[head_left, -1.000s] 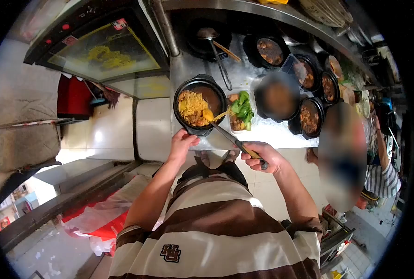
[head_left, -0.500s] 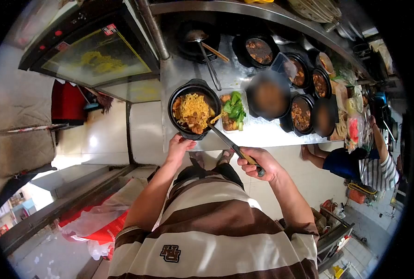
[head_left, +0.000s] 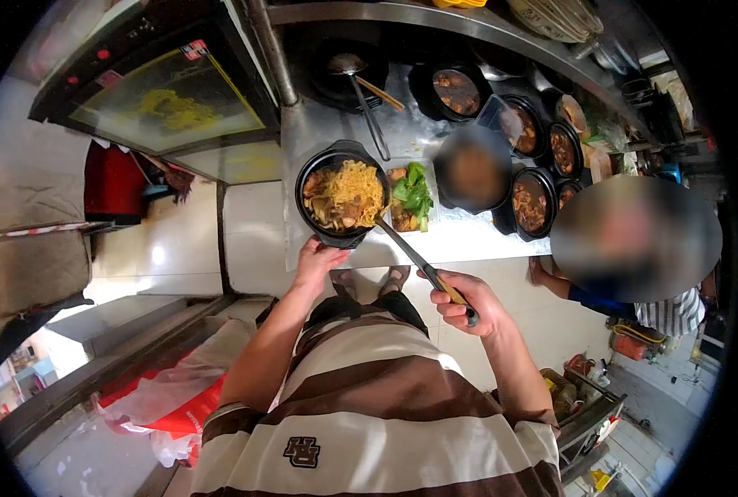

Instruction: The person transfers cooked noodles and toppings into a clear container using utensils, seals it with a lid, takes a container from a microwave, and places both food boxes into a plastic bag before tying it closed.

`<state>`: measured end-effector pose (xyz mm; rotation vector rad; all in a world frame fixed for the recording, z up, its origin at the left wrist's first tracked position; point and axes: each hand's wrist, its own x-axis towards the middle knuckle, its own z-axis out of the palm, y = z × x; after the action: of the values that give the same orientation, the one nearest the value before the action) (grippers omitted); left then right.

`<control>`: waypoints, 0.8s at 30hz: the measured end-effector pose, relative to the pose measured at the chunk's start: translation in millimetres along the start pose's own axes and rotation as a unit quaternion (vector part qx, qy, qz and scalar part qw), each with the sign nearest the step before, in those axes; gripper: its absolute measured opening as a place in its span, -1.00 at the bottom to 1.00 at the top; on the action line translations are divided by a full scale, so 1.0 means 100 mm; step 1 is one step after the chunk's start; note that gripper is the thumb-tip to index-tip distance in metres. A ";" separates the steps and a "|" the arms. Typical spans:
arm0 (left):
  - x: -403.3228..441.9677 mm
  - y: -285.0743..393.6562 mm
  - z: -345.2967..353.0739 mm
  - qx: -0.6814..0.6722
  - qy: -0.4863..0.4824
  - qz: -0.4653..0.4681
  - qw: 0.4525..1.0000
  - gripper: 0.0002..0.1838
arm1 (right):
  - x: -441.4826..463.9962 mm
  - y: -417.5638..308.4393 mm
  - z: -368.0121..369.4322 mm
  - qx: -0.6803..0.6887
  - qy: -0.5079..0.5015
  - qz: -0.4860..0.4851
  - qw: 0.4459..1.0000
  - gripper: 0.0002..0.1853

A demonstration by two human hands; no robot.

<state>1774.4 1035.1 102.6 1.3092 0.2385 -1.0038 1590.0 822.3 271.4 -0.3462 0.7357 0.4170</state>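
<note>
My left hand (head_left: 316, 263) grips the near lug of a black clay pot (head_left: 308, 217) at the counter's front edge. Yellow noodles (head_left: 354, 189) with brown sauce and meat pieces fill it. In my right hand (head_left: 470, 304) is the dark and tan handle of a long metal utensil (head_left: 406, 248); its far end is down at the pot's right side, and its head is hidden among the noodles. Just right of the pot sits a clear plastic container (head_left: 434, 217) with green leafy vegetables (head_left: 414, 195) and meat, some noodle strands hanging near its left edge.
Behind the pot, a ladle (head_left: 371, 116) and chopsticks (head_left: 383, 93) rest across a dark pot. Several black pots of brown stew, one of them here (head_left: 533, 203), crowd the counter's right. A steel shelf (head_left: 435, 23) runs overhead. Another person (head_left: 667, 316) in stripes stands at the right.
The noodles have shifted and spread toward the pot's upper right, with the utensil's end still among them. Both hands keep their grips. The other person has leaned closer to the counter.
</note>
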 end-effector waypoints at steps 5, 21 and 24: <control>0.04 -0.07 -0.05 -0.013 -0.003 0.006 1.000 -0.73 | -0.17 0.09 -0.01 0.040 0.038 -0.028 0.998 -0.61; 0.04 -0.07 -0.06 -0.025 -0.013 0.008 1.000 -0.71 | -0.16 0.44 0.12 -0.129 0.297 -0.197 0.925 -0.64; 0.06 -0.10 -0.08 -0.030 -0.016 0.008 0.999 -0.71 | -0.08 0.50 0.10 -0.217 0.323 -0.211 0.897 -0.58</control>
<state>1773.9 1039.7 89.4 1.2378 0.2328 -0.9962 1566.2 868.0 275.8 -1.0809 1.1819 0.0324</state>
